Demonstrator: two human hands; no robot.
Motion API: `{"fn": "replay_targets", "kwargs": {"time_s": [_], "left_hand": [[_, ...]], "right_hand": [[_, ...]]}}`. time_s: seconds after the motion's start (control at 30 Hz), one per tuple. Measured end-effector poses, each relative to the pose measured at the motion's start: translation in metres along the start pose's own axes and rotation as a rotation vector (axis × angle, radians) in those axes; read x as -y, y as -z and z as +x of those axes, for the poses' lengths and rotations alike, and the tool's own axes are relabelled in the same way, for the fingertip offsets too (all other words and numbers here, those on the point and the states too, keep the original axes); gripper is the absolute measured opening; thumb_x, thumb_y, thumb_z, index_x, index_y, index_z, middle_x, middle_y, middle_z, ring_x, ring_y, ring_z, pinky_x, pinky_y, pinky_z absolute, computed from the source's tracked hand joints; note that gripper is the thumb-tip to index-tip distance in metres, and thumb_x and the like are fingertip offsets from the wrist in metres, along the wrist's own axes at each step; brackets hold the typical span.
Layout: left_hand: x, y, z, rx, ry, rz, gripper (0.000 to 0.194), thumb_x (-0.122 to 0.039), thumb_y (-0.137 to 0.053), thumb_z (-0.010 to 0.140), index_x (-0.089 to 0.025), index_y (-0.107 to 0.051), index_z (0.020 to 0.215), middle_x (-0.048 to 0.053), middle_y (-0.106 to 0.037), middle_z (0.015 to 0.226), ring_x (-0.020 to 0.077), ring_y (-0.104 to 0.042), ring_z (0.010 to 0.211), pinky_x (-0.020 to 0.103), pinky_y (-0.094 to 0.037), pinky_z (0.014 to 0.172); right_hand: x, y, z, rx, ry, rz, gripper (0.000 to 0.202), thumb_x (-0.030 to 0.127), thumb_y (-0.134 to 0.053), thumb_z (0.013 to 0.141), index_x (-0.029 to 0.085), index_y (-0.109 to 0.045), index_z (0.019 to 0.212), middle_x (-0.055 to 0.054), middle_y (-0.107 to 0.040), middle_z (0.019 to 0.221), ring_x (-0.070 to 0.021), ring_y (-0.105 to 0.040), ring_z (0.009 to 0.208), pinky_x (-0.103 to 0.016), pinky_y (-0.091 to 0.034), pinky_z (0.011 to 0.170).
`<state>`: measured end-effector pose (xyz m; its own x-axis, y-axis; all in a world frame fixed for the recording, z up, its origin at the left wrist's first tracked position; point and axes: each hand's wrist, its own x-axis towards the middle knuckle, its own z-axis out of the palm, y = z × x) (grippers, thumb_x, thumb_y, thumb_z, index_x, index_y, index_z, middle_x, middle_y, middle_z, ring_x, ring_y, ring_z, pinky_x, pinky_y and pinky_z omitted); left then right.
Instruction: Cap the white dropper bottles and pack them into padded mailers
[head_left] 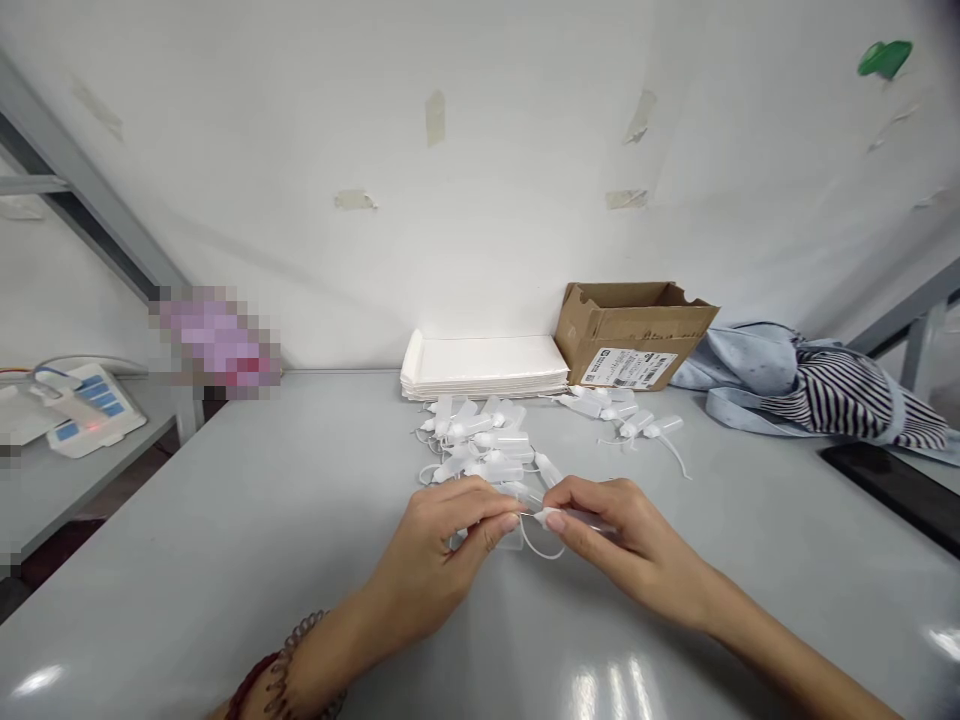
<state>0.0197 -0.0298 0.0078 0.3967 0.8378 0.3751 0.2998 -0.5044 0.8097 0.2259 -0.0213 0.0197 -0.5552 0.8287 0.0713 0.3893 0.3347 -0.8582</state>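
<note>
My right hand (pixel 619 530) is closed round a small translucent squeeze bottle with a white nozzle (pixel 544 516), most of its body hidden by the fingers. A thin needle-like tip points left from the nozzle to my left hand (pixel 454 550), whose thumb and forefinger are pinched together. A thin white cord (pixel 541 556) loops below, running from the left fingertips toward the bottle; what exactly the pinch covers is hidden. Just beyond both hands lies a pile of similar bottles (pixel 480 425) with white nozzles and cords.
Behind the pile, a stack of white padded envelopes (pixel 487 365) stands beside an open cardboard box (pixel 652 335). More small bottles (pixel 634 420) lie before the box. At the right are a light blue striped bag (pixel 817 385) and a black phone-like object (pixel 896 490).
</note>
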Motion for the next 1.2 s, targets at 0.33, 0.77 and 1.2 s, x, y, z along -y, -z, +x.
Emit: {"fn": "replay_targets", "kwargs": {"time_s": [0.33,0.77,1.2], "left_hand": [[0.004,-0.001,-0.004,0.052,-0.046,0.012,0.022,-0.015,-0.051,0.089,-0.02,-0.072,0.095,0.004,-0.066,0.075,0.0137,-0.058,0.066,0.024,-0.046,0.062],[0.007,0.0,-0.001,0.004,-0.044,0.01,0.019,-0.013,-0.057,0.086,-0.017,-0.072,0.096,0.004,-0.071,0.08,0.0143,-0.062,0.071,0.025,-0.048,0.068],[0.0,0.006,0.001,0.018,0.143,-0.044,0.017,-0.02,-0.054,0.087,-0.017,-0.069,0.08,0.002,-0.067,0.073,0.0127,-0.058,0.067,0.023,-0.045,0.064]], "right_hand": [[-0.001,-0.003,-0.001,0.002,0.053,-0.021,0.025,0.035,-0.045,0.092,0.018,-0.054,0.076,0.006,-0.039,0.055,-0.0082,-0.034,0.048,-0.022,-0.026,0.047],[-0.004,-0.007,-0.001,-0.041,0.043,-0.096,0.025,0.036,-0.043,0.092,0.018,-0.056,0.081,0.003,-0.048,0.059,-0.0096,-0.039,0.051,-0.022,-0.03,0.049],[-0.006,-0.009,-0.004,-0.098,0.19,-0.241,0.018,0.029,-0.043,0.092,0.017,-0.054,0.086,0.004,-0.045,0.055,-0.0094,-0.037,0.045,-0.023,-0.03,0.046]]}}
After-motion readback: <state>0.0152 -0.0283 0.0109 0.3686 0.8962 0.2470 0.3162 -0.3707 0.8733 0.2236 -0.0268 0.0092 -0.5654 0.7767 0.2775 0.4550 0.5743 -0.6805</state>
